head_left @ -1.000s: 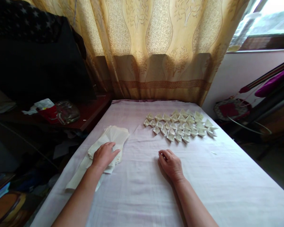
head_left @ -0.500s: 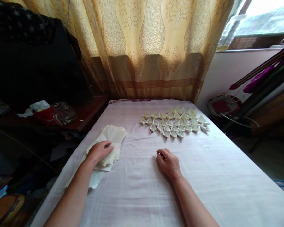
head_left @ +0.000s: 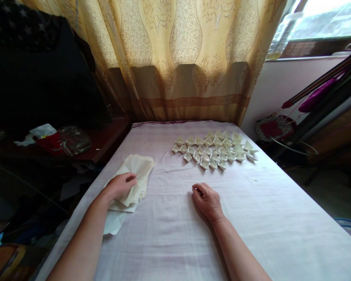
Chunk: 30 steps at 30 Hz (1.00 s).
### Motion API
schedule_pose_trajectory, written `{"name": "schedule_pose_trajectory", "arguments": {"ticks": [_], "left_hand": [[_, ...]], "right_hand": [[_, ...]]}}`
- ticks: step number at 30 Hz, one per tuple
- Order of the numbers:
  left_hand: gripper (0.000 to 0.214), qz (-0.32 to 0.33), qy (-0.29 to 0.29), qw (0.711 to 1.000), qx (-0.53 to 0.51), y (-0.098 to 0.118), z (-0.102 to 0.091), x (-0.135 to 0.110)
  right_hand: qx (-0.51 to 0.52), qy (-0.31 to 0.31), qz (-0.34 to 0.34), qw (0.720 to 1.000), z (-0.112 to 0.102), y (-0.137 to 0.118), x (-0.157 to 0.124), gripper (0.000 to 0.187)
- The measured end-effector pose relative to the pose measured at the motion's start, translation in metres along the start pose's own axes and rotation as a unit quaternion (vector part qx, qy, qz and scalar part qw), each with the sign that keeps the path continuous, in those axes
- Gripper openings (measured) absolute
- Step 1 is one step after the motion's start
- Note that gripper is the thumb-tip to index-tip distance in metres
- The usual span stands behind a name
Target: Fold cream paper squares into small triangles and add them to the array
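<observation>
- Left hand [head_left: 122, 185] is over the paper stack [head_left: 142, 166] on the left side of the desk [head_left: 163, 242], fingers kinda bent, can't tell if it's pinching a sheet
- Right hand [head_left: 207, 200] is loosely curled closed, resting mid-desk, can't tell if anything's tucked inside
- Bunch of folded bits [head_left: 213, 153] in rough rows past the right hand
- Curtain [head_left: 185, 39] behind, jar [head_left: 75, 141] off left

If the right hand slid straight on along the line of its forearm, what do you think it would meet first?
The right hand would probably meet the leftmost folded papers first, though depth is hard to judge.
</observation>
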<state>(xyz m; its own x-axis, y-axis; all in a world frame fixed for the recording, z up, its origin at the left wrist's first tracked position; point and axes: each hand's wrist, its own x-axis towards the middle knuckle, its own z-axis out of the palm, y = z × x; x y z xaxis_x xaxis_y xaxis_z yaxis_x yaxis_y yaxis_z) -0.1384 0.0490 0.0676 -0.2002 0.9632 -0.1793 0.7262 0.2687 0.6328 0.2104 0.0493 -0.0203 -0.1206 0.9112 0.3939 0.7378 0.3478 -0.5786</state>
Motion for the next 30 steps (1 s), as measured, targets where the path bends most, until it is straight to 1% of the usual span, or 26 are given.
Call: {"name": "schedule_pose_trajectory", "arguments": {"ticks": [4, 9, 13, 16, 24, 27, 30], "left_hand": [[0.04, -0.006, 0.003, 0.998, -0.06, -0.007, -0.008, -0.001], [0.044, -0.036, 0.038, 0.996, -0.072, -0.015, -0.005, -0.002], [0.031, -0.055, 0.084, 0.995, -0.015, -0.016, -0.001, 0.0], [0.023, -0.066, 0.097, 0.992, 0.045, -0.014, -0.001, 0.0], [0.027, -0.068, 0.098, 0.977, 0.175, 0.003, -0.004, -0.006], [0.027, -0.068, 0.105, 0.97, 0.208, 0.011, -0.003, -0.008], [0.031, -0.07, 0.098, 0.966, 0.23, 0.016, 0.001, -0.009]], "right_hand": [[0.001, -0.001, 0.001, 1.0, 0.0, 0.0, 0.0, 0.022], [0.001, 0.0, 0.0, 1.0, 0.0, -0.001, 0.0, 0.022], [0.003, 0.002, 0.0, 1.0, -0.001, -0.001, 0.0, 0.023], [0.005, -0.001, 0.003, 1.0, -0.001, -0.001, 0.0, 0.024], [-0.002, -0.001, 0.001, 1.0, 0.001, 0.002, -0.001, 0.026], [-0.003, 0.002, -0.001, 1.0, 0.002, 0.004, -0.002, 0.026], [0.001, 0.002, -0.004, 1.0, 0.003, 0.005, -0.002, 0.026]]}}
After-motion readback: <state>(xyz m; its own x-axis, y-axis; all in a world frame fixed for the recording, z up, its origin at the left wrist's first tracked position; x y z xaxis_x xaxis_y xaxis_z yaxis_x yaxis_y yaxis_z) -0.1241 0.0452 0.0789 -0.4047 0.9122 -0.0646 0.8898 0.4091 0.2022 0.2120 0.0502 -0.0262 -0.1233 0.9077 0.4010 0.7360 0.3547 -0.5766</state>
